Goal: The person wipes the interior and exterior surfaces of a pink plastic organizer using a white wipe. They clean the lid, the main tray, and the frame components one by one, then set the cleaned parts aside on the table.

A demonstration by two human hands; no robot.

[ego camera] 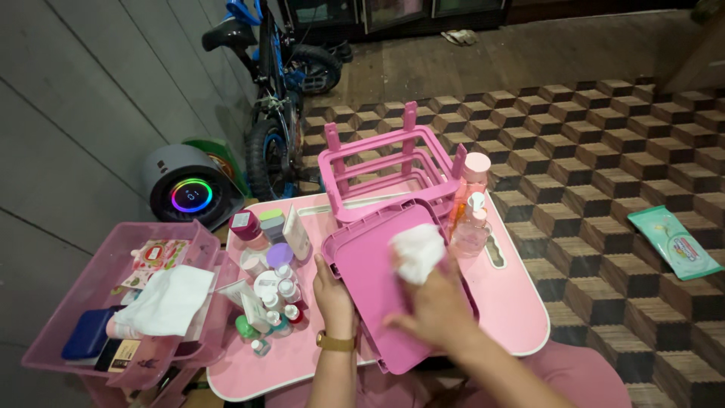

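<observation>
Hands at desk centre: left hand clasps the near-left edge of a pink tray lying flat; right hand presses a clenched white wipe on its surface. Small bottles crowd the desk's left edge, pink rack at the far edge

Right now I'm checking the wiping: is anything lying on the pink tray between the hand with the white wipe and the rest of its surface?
Nothing visible does. The right hand presses the white wipe straight onto the pink tray, whose face is bare. The left hand holds its left edge; the bottles stand beyond its far right corner.
</observation>
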